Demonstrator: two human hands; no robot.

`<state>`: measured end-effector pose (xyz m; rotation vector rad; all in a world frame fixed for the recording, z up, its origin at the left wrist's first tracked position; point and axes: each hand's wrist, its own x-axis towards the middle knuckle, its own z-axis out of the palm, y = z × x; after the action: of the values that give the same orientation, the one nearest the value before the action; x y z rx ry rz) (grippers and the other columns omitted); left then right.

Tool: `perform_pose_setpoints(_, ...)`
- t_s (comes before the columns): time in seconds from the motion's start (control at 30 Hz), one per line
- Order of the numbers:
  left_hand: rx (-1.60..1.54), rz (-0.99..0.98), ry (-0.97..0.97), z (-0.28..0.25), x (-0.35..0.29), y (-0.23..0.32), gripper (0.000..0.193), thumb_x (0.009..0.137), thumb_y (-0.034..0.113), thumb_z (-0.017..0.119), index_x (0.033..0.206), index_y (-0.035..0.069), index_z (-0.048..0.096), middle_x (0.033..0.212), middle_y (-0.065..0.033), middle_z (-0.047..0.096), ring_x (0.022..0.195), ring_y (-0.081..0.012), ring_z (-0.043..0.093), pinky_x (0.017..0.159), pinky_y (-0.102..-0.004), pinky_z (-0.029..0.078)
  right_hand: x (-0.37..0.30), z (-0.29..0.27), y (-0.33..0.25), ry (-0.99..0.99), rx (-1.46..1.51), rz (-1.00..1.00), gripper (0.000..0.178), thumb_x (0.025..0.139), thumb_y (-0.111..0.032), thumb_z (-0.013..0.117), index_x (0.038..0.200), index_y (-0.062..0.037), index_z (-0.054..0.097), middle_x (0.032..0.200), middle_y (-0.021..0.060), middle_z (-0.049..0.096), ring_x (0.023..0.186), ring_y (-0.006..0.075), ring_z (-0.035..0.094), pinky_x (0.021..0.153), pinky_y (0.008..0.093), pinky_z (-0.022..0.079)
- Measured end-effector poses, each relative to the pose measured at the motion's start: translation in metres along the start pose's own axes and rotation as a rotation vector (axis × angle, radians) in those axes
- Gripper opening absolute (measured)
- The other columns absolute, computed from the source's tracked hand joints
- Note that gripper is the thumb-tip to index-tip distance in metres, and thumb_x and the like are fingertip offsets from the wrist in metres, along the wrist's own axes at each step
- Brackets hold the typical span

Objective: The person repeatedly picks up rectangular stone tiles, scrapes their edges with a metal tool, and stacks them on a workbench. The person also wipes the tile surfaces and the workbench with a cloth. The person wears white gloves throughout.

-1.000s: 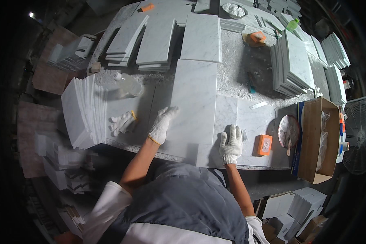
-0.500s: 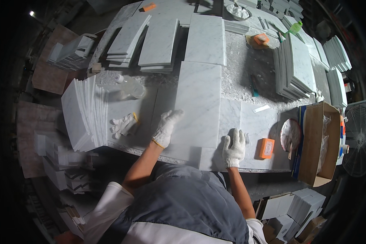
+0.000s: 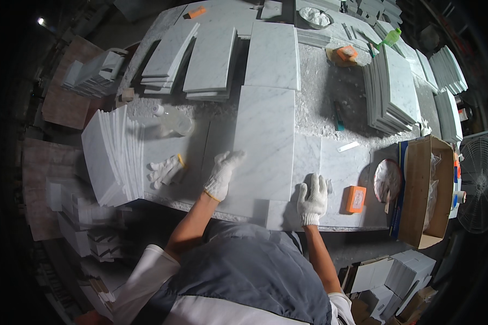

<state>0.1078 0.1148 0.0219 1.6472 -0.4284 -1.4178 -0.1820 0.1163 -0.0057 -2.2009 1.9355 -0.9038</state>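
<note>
A long grey-veined white marble tile (image 3: 265, 141) lies lengthwise in front of me on the work table. My left hand (image 3: 223, 174), in a white knit glove, rests at the tile's left edge with its fingers laid over the border. To the right of the tile, my gloved right hand (image 3: 312, 201) lies flat on the pale slab surface, fingers stretched forward and thumb apart, holding nothing. An orange block (image 3: 355, 199) sits a little to the right of that hand. A smaller pale piece (image 3: 276, 214) lies at the table's front edge between my hands.
Leaning tiles (image 3: 107, 157), a clear bottle (image 3: 173, 119) and spare gloves (image 3: 165, 170) are at left. Tile stacks (image 3: 209, 59) stand farther back, another stack (image 3: 393, 89) at right. A round dish (image 3: 387, 181) and cardboard box (image 3: 425, 189) occupy the right side.
The whole view has shifted very slightly. Both hands and the tile are in nearly the same places as before.
</note>
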Motion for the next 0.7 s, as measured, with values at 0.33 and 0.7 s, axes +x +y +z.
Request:
perform_pose_setpoints(0.33, -0.016, 0.014, -0.001, -0.001, 0.003, -0.001, 0.101, 0.083, 0.045, 0.086, 0.150, -0.008, 0.032, 0.135, -0.0130, 0.056, 0.128, -0.0185, 0.049, 0.111, -0.0341, 0.038, -0.007, 0.007, 0.008, -0.033, -0.008, 0.042, 0.033, 0.093, -0.027, 0.065, 0.122, -0.0120, 0.062, 0.116, 0.0165, 0.059, 0.104, 0.0394, 0.060, 0.085, 0.0473, 0.052)
perform_pose_setpoints(0.7, -0.049, 0.108, 0.086, 0.011, -0.009, 0.007, 0.044, 0.096, 0.023, 0.075, 0.126, -0.006, 0.064, 0.124, -0.0076, 0.070, 0.115, -0.0128, 0.062, 0.106, -0.0277, 0.044, -0.013, 0.010, 0.012, -0.069, -0.005, 0.079, 0.039, 0.094, -0.029, 0.066, 0.129, -0.0122, 0.062, 0.123, 0.0190, 0.061, 0.109, 0.0411, 0.060, 0.091, 0.0478, 0.051)
